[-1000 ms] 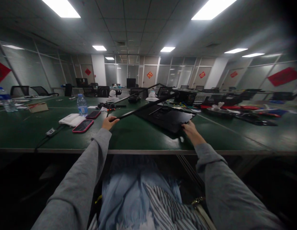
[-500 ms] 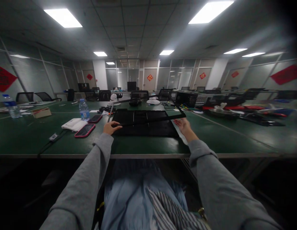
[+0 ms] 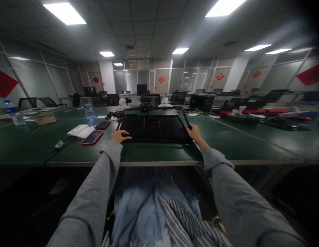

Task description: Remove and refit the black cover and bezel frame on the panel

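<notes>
A thin black rectangular frame (image 3: 185, 118) is held between my hands, close around a flat black panel (image 3: 171, 125) lying on the green table. My left hand (image 3: 119, 136) grips the frame at its near left corner, thumb and fingers closed. On the other side, my right hand (image 3: 195, 133) has its fingers wrapped round the right bar. The near bar is hard to tell from the panel's dark edge. Something pale, partly hidden, lies under the panel beside my right wrist.
Left of the panel are a pink-edged phone (image 3: 92, 137), a second phone (image 3: 103, 125), an open notebook (image 3: 80, 131) and a water bottle (image 3: 90, 116). White fans (image 3: 164, 102) stand behind. To the right are a bowl (image 3: 240, 117) and black parts (image 3: 280, 123).
The frame's raised, tilted right side has come down level around the panel. My right hand has closed from spread fingers onto the right bar; my left hand has hardly moved.
</notes>
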Tool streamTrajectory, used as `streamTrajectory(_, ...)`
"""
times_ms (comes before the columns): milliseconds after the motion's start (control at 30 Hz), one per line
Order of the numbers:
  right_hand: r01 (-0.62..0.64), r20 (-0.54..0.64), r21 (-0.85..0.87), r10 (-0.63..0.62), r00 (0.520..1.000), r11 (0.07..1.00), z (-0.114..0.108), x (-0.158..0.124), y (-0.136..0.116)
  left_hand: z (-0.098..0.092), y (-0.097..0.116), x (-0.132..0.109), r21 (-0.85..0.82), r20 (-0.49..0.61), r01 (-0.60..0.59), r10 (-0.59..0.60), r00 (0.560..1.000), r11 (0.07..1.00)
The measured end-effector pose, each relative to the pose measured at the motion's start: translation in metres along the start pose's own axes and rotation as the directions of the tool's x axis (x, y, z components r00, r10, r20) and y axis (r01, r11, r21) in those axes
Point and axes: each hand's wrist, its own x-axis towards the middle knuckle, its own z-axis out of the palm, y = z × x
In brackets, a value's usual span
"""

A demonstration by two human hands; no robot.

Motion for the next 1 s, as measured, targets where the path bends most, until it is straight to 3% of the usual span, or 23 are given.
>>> streamTrajectory(133, -0.022, 0.021, -0.123, 0.024, 0.999, 0.992, 0.007, -0.005, 0.000, 0.001, -0.003, 0.000, 0.037, 0.030, 0.018, -0.019, 0.999, 0.999)
streamTrajectory(333, -0.007, 0.095, -0.155, 0.022, 0.995, 0.988, 0.012, -0.007, 0.005, 0.001, -0.006, 0.000, 0.049, 0.072, 0.025, -0.029, 0.997, 0.998)
streamTrajectory(767, 0.003, 0.083, -0.169, 0.012, 0.997, 0.986, 0.015, -0.008, 0.005, -0.004, -0.004, -0.003, 0.039, 0.129, 0.073, -0.078, 0.989, 0.997)
streamTrajectory(833, -0.003, 0.094, -0.187, 0.021, 0.995, 0.982, 0.015, -0.009, 0.007, -0.003, -0.004, -0.001, 0.054, 0.081, 0.083, -0.087, 0.993, 0.995)
streamTrajectory(900, -0.004, 0.116, -0.200, 0.028, 0.993, 0.980, 0.016, -0.009, 0.009, -0.001, -0.005, 0.003, 0.087, -0.075, 0.106, -0.099, 0.992, 0.991)
streamTrajectory(1000, -0.018, 0.141, -0.188, 0.045, 0.989, 0.982, 0.016, -0.009, 0.010, 0.000, -0.012, 0.010, 0.089, -0.294, 0.226, -0.191, 0.937, 0.970)
